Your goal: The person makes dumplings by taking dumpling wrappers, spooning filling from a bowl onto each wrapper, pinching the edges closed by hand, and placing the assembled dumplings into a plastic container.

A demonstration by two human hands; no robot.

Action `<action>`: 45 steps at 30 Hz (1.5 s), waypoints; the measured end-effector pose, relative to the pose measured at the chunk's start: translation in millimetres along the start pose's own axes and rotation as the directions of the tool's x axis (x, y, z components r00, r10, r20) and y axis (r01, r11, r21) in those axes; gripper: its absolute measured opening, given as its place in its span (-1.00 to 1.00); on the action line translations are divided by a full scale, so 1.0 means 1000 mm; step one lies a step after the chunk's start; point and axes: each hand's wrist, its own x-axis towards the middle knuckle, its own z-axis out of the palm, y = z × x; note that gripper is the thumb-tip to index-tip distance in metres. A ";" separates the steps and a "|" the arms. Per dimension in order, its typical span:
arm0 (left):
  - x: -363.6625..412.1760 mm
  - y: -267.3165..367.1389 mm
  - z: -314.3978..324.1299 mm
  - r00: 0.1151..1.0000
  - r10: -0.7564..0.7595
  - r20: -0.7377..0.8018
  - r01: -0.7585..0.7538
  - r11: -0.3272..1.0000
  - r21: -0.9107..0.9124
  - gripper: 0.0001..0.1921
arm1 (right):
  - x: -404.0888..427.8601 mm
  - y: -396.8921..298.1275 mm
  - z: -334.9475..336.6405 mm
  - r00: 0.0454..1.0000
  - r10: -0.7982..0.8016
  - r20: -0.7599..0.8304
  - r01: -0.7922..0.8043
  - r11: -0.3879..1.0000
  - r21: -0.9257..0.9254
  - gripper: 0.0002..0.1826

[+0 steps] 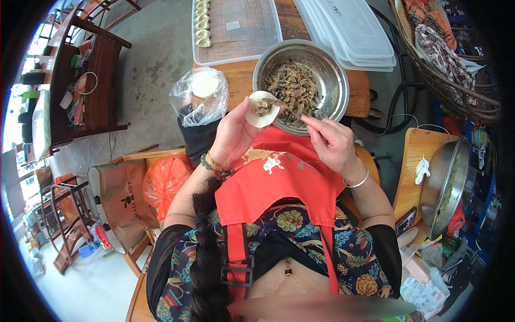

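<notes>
My left hand (237,133) holds a round dumpling wrapper (257,119) with a small heap of filling on it, just left of the bowl. In my right hand (330,141) is a thin metal utensil (286,108), whose tip touches the filling on the wrapper. A steel bowl (341,86) of minced filling (295,86) stands in front of me. To its left, a stack of round wrappers (204,84) lies in a clear plastic bag (187,98). Beyond it, folded dumplings (203,25) form a row along the left side of a clear plastic tray (257,40).
Clear plastic lids (358,30) are stacked behind the bowl, on the right. At the far right are a wicker basket (450,86) with cloths and a large steel basin (440,201). A red plastic bag (167,177) and a brown bag (128,201) are at my left.
</notes>
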 end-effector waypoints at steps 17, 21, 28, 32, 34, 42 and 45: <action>0.002 0.002 0.000 0.999 0.051 0.011 -0.052 0.997 0.050 -0.49 | 0.004 0.003 -0.021 0.963 0.235 -0.130 -0.222 0.969 0.106 -0.78; 0.002 0.005 -0.001 0.999 0.038 -0.008 -0.038 0.998 0.057 -0.47 | -0.012 0.029 -0.009 0.992 0.116 0.043 -0.096 0.942 -0.322 -0.81; 0.003 0.006 -0.003 0.996 0.091 -0.013 -0.090 0.994 0.065 -0.46 | -0.028 0.035 0.027 0.964 0.158 0.216 -0.044 0.889 -0.455 -0.63; 0.002 0.006 -0.001 0.996 0.090 -0.029 -0.088 0.995 0.052 -0.46 | -0.020 0.019 0.019 0.946 0.159 0.283 -0.019 0.898 -0.441 -0.48; 0.002 0.007 0.001 0.996 0.090 -0.028 -0.089 0.995 0.034 -0.46 | -0.014 0.013 0.012 0.922 0.185 0.340 -0.022 0.903 -0.430 -0.38; -0.005 -0.004 0.007 0.998 -0.061 -0.009 0.061 0.997 0.040 -0.44 | 0.023 -0.003 0.022 0.973 -0.215 0.086 0.225 0.965 -0.135 -0.69; -0.007 -0.006 0.007 0.996 -0.086 0.017 0.086 0.996 0.023 -0.44 | 0.028 0.002 0.031 0.963 -0.262 0.064 0.267 0.957 -0.108 -0.84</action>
